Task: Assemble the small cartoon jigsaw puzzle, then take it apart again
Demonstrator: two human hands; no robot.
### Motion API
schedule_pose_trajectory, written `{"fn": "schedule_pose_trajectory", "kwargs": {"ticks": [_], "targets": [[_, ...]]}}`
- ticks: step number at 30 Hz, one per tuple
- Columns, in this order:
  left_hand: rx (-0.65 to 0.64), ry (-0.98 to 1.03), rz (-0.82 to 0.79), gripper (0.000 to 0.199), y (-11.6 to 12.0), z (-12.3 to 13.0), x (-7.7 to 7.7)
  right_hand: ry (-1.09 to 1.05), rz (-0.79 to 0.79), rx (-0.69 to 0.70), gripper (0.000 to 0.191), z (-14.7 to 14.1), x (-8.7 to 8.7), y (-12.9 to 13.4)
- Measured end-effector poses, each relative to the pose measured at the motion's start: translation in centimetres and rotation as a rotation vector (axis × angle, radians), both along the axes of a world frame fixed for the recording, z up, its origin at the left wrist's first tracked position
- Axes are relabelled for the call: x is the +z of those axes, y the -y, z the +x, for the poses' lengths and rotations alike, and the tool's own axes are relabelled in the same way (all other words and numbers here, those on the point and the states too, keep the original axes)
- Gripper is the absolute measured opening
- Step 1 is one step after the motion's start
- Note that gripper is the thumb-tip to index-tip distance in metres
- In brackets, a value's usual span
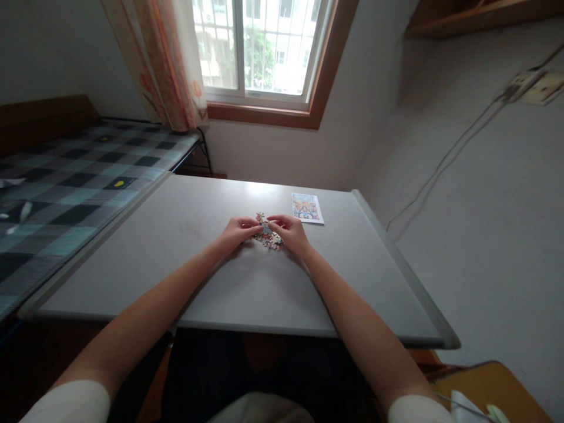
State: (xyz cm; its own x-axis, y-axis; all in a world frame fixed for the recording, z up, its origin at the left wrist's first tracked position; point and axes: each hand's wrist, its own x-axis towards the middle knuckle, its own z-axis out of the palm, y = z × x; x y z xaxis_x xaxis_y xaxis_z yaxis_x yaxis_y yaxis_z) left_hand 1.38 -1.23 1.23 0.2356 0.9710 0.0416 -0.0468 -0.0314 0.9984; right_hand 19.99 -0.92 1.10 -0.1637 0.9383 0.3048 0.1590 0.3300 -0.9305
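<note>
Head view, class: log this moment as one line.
left hand: at puzzle pieces; right hand: at puzzle pieces; picture card: flat on table

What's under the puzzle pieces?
The table, visible around the puzzle pieces. The spot directly beneath the heap is covered; the left hand and right hand partly block the view.

Pale table: puzzle pieces (small heap), printed card.
</note>
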Motion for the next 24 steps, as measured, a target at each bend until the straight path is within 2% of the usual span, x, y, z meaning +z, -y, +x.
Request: {"fn": "schedule_pose_trajectory", "kwargs": {"ticks": [5, 13, 18, 24], "targets": [[0.061, 0.046, 0.049, 0.037, 0.0, 0.1, 0.2, 0.032, 0.002, -0.003, 0.037, 0.1, -0.1, -0.1], [0.053, -0.089, 0.279, 0.031, -0.3, -0.1, -0.3, 0.097, 0.014, -0.027, 0.033, 0.0, 0.0, 0.0], [0.046, -0.085, 0.317, 0.030, 0.1, 0.2, 0.0, 0.113, 0.027, -0.049, 0.029, 0.0, -0.1, 0.0], [0.082, -0.053, 0.303, 0.035, 0.5, 0.4, 0.8, -0.018, -0.089, -0.015, 0.040, -0.1, -0.1, -0.2]]}}
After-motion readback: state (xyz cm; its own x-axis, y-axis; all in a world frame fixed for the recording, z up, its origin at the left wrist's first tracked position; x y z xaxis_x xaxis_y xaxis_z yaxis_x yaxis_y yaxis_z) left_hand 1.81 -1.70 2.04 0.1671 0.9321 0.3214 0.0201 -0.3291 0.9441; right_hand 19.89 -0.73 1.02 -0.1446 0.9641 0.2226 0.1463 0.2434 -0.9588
